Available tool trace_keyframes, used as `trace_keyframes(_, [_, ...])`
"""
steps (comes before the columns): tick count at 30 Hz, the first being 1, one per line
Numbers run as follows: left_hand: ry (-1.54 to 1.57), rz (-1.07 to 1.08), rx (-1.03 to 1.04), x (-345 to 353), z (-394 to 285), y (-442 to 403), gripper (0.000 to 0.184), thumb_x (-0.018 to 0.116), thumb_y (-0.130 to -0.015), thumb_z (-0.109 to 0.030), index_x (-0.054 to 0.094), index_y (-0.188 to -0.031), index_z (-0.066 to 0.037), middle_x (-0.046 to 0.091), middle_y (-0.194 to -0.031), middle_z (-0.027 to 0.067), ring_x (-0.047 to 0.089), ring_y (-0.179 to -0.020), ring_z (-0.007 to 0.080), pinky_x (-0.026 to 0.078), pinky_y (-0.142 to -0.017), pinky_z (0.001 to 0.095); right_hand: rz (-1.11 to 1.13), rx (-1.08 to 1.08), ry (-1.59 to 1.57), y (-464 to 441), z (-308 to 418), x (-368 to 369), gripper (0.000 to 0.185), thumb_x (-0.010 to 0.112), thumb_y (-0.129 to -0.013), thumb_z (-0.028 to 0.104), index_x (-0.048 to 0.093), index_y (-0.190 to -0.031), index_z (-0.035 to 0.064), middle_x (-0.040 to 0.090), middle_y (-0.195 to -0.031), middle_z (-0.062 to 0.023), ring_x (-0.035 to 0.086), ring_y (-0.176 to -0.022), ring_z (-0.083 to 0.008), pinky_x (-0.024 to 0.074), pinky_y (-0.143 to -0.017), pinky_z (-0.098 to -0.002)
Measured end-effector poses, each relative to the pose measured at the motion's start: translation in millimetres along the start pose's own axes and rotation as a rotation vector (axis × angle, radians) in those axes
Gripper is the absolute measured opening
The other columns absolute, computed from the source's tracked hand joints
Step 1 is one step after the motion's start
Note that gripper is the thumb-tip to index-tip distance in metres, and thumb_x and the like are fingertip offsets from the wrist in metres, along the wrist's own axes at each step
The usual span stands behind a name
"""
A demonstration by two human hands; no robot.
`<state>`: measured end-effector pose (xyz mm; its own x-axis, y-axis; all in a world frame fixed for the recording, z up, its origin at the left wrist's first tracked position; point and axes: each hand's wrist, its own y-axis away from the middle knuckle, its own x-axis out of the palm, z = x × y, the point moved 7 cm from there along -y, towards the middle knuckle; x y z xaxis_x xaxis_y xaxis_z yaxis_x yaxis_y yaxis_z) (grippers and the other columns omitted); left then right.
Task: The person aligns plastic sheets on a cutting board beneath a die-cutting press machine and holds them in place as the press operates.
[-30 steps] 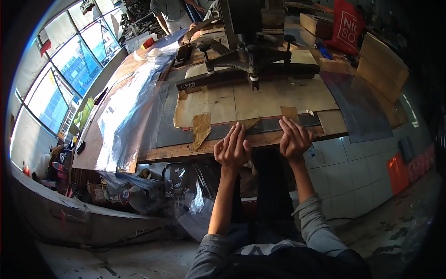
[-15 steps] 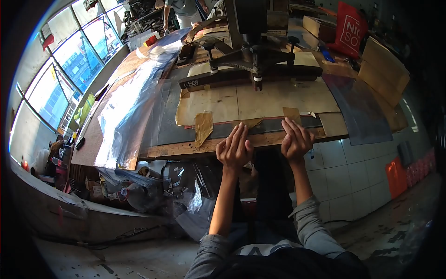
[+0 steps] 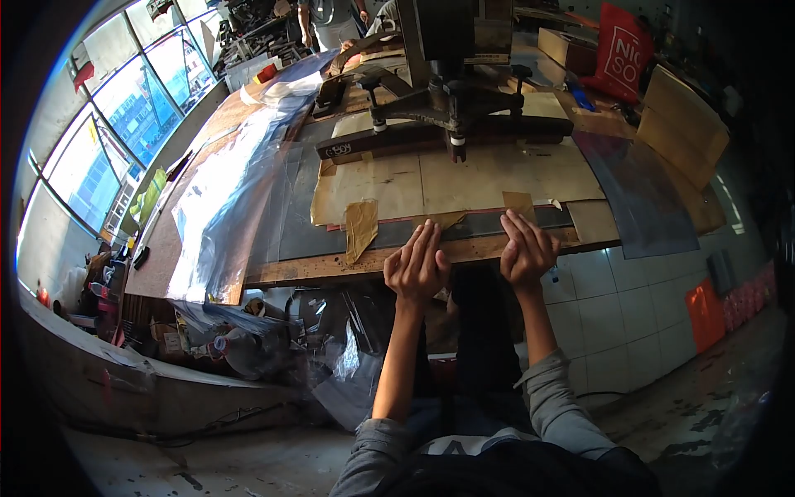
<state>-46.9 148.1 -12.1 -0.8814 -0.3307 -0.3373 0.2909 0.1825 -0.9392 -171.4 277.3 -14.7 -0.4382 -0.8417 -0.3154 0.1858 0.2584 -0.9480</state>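
Tan sheet (image 3: 489, 176) lies on the table (image 3: 323, 268) below a black bar (image 3: 505, 127); left hand (image 3: 416, 269) and right hand (image 3: 527, 253), virtually unmoved, show fingers together, slightly bent, any grip impossible to tell. Behind, a co-worker's arm (image 3: 305, 25), earlier slanted, hangs straighter.

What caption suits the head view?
Left hand and right hand at the workbench edge, a black machine ahead.
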Motion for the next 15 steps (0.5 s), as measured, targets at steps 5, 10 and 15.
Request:
trace_keyframes(5, [-0.007, -0.004, -0.001, 0.3, 0.1, 0.4, 0.04, 0.038, -0.099, -0.027, 0.075, -0.098, -0.012, 0.073, -0.102, -0.001, 0.07, -0.094, 0.012, 0.043, -0.078, 0.025, -0.002, -0.002, 0.0, 0.0, 0.2, -0.8, 0.037, 0.039, -0.094, 0.023, 0.072, -0.104, 0.0097, 0.072, -0.106, 0.0001, 0.066, -0.096, -0.0143, 0.0379, -0.084, -0.0329])
trace_keyframes(10, [-0.001, -0.009, -0.003, -0.6, 0.0, -0.2, 0.039, 0.039, -0.099, -0.027, 0.075, -0.098, -0.012, 0.073, -0.102, -0.0014, 0.07, -0.094, 0.0118, 0.043, -0.078, 0.0247, 0.001, -0.003, 0.002, 0.1, 0.0, -0.1, 0.036, 0.039, -0.094, 0.023, 0.072, -0.104, 0.0099, 0.072, -0.106, 0.0004, 0.066, -0.096, -0.0142, 0.0378, -0.084, -0.0326])
trace_keyframes(15, [0.009, 0.004, 0.001, -0.7, 1.1, 0.4, 0.038, 0.04, -0.099, -0.027, 0.074, -0.099, -0.012, 0.073, -0.103, -0.0018, 0.069, -0.095, 0.011, 0.042, -0.079, 0.0244, 0.023, -0.007, -0.016, -0.8, -0.5, -0.6, 0.035, 0.041, -0.093, 0.023, 0.071, -0.105, 0.0091, 0.071, -0.106, 0.0001, 0.066, -0.095, -0.0148, 0.039, -0.083, -0.0329])
